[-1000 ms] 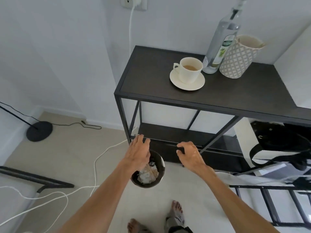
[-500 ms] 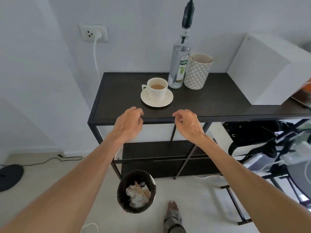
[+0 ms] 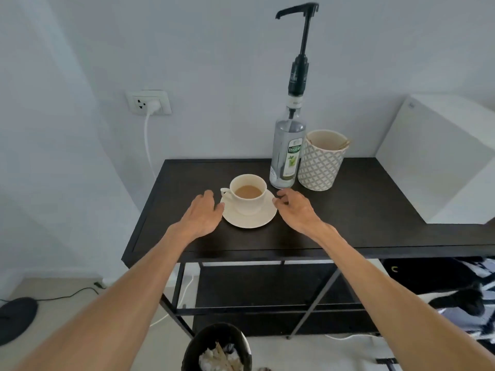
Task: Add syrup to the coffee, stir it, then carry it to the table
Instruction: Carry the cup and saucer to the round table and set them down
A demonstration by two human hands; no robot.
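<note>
Obs.: cup [image 3: 247,193] of milky coffee sits on its saucer [image 3: 249,219], on the dark shelf top [image 3: 361,210], roughly centre-front. Level looks well up the cup. Syrup bottle [image 3: 286,159] with a tall pump [image 3: 298,46] stands just behind and to the right of the cup, close to touching a patterned holder [image 3: 320,162] with thin wooden sticks leaning inside.

Hands: left hand [image 3: 201,214] lies palm-down at the saucer's left rim, fingers loosely spread, gripping nothing. Right hand [image 3: 296,208] is just beside the right rim, fingers half curled, also empty. Cannot tell whether either fingertip actually touches the saucer.

Step, as judged: about to take the saucer from both sides, likely to bring the cup under the spout. Syrup not yet added.

Risks:
- Uneven lift tilts the saucer; cup slides, coffee slops over.
- Cup handle points toward the left hand; a knock there would turn the cup.
- Right hand is near the bottle base; tall pump makes it top-heavy, a nudge could topple it into the holder.
- Spout overhangs left of the bottle; a misplaced cup means syrup on the shelf.
</note>
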